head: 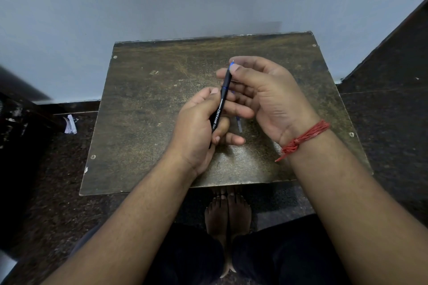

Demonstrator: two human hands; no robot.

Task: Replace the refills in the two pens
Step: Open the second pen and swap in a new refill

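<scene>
Above the worn dark wooden table, the left hand holds the slim black gel pen with blue trim tilted upward, its grip wrapped around the lower barrel. The right hand pinches the pen's blue tip end between thumb and forefinger. A thin bluish piece, likely a refill, lies on the table just behind the fingers; twisting the tip section crookedly could, I judge, bend the refill point or drop small parts.

black pen with white lettering and blue tip, red thread wristband, mottled brown table
</scene>
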